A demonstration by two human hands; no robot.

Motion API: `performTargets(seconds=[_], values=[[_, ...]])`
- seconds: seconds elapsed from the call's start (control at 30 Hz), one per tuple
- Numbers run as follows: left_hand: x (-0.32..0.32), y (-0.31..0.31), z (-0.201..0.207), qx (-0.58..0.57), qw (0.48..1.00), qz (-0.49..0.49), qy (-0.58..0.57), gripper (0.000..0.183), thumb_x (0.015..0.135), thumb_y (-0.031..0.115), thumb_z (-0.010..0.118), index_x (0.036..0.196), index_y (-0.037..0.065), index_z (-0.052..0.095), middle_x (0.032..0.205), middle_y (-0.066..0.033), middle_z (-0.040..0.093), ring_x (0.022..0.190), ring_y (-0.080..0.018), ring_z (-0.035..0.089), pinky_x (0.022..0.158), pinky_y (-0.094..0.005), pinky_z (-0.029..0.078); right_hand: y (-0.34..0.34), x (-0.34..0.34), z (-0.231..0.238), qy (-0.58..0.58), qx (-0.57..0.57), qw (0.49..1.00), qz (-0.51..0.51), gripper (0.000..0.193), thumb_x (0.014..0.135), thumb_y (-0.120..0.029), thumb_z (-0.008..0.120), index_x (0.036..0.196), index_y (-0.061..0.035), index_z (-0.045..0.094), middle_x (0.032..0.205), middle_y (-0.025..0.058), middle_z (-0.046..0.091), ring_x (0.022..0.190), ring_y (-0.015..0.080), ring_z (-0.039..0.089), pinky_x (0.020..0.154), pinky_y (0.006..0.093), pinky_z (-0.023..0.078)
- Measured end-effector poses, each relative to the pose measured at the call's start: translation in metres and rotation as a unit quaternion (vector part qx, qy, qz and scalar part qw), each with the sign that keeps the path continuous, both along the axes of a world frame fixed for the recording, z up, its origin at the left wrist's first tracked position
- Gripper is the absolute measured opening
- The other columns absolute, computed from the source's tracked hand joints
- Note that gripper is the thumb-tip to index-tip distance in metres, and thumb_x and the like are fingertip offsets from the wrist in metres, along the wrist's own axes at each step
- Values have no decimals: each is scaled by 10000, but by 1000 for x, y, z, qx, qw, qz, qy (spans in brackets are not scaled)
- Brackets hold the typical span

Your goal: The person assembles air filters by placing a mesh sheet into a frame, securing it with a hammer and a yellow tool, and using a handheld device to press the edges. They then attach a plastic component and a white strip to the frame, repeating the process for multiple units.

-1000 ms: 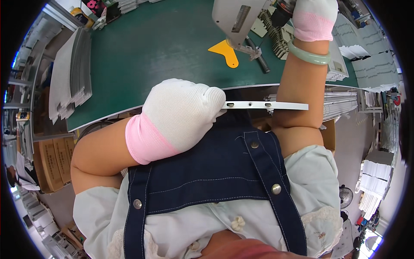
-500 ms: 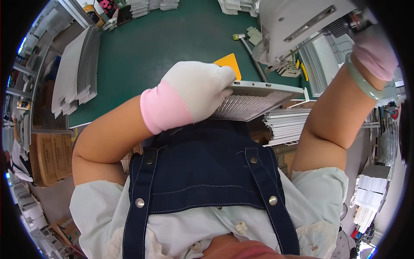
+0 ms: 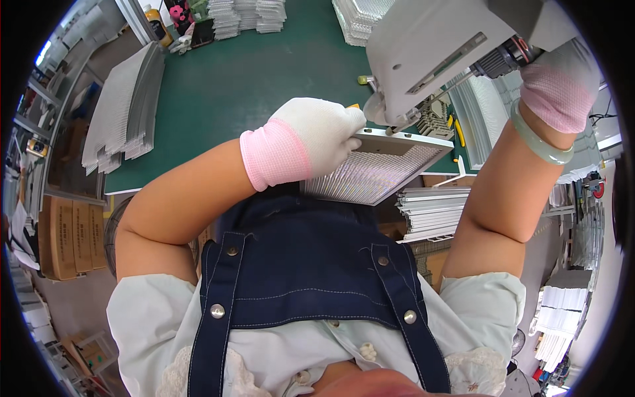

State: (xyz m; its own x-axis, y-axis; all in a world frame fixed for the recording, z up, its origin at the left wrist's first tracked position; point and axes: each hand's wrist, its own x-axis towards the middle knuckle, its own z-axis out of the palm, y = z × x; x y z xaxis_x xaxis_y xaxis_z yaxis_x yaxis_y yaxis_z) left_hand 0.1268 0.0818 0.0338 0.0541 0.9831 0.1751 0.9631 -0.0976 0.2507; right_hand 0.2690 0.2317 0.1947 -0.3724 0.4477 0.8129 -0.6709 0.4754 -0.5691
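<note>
My left hand [image 3: 322,137], in a white glove with a pink cuff, grips the upper edge of a framed metal mesh panel [image 3: 374,175]. The panel is tilted at the table's front edge, with holes along its rim. My right hand [image 3: 563,78], gloved the same way, is closed around the rear of a large grey power tool [image 3: 423,56] with a black ribbed collar; its fingers are partly hidden. The tool's narrow tip reaches the panel's upper rim, close to my left fingers; whether it sits in a hole I cannot tell. Behind the left hand peeks a yellow piece [image 3: 354,106].
On the green table [image 3: 264,73] stand mesh sheets [image 3: 129,99] at left and stacked mesh pieces [image 3: 362,18] at the back. A hammer's head [image 3: 364,80], small metal brackets [image 3: 434,119] and yellow-handled pliers [image 3: 459,132] lie near the tool. White strips [image 3: 433,212] are stacked below.
The tool has come left and down, bringing its tip to the panel's rim. My left hand and the panel have shifted slightly, and the yellow piece is now mostly hidden.
</note>
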Motion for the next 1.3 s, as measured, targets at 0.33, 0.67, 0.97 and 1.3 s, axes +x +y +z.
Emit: performTargets(seconds=[0.33,0.67,0.97,1.3], values=[[4,2,-10,64,997,-44,5,322,893,358,609,889,41,666,769,-166,669,772,-343,677,701,-445,542,16,-9,-46,-29,-58,995,76,256,928,-82,571,1154,19,634,1013,71,683,883,145,652,805,262,526],[0,6,-18,53,998,-34,-9,298,890,349,614,910,59,677,775,-157,674,777,-349,679,718,-444,542,21,-6,-69,-16,-1,999,49,283,916,-76,599,1184,13,625,1041,75,680,904,148,656,819,271,530],[-9,18,-35,88,994,-62,-29,258,886,322,616,923,81,701,761,-155,672,757,-347,672,712,-433,543,10,-17,-64,-25,-32,994,97,285,922,-83,596,1189,11,624,1058,78,682,921,154,660,824,274,533],[-15,-1,-25,97,992,-81,-24,278,866,324,642,906,51,670,767,-165,656,750,-356,655,688,-453,519,-12,-22,-46,-39,-97,972,211,286,928,-91,594,1195,8,622,1077,81,684,940,161,664,830,276,536]])
